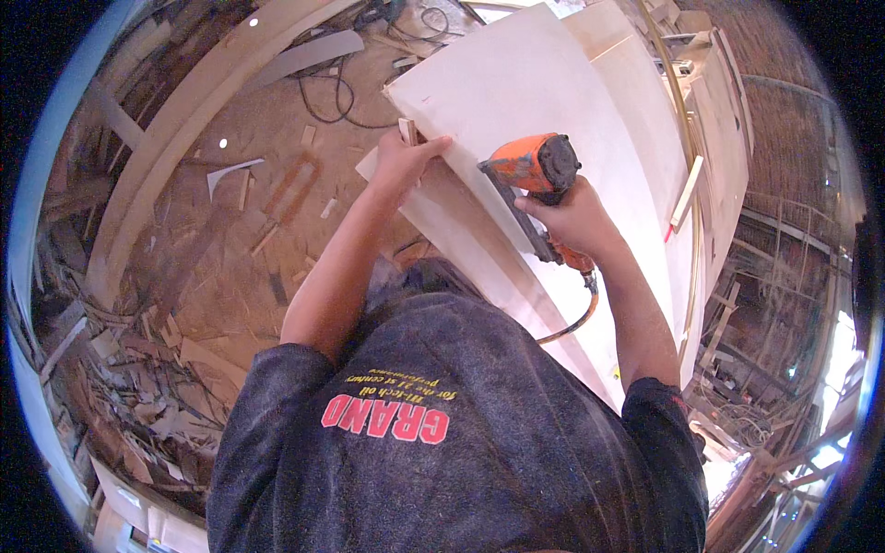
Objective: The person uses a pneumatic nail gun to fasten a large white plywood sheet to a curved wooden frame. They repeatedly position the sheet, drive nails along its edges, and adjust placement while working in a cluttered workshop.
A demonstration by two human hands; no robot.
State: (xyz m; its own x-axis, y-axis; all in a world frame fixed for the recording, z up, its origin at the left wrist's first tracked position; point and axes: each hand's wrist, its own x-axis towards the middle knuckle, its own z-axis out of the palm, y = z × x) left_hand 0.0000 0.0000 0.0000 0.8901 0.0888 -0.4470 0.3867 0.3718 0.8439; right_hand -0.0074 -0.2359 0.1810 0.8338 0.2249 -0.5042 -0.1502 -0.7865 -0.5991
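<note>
My left hand [401, 166] is closed on a small pale wood block [407, 130] at the left edge of a large white panel [516, 78]. My right hand [572, 217] grips an orange and black nail gun [535, 158], held over the panel with its nose toward my left hand. A hose [583, 311] runs from the bottom of the tool. Whether the nose touches the panel, I cannot tell.
A wooden board [461, 235] lies under the white panel's edge. Layered boards [719, 157] and a thin strip [687, 192] are at right. The dusty floor [267, 276] holds wood scraps, a coiled cable [339, 97] and a long curved timber [129, 212].
</note>
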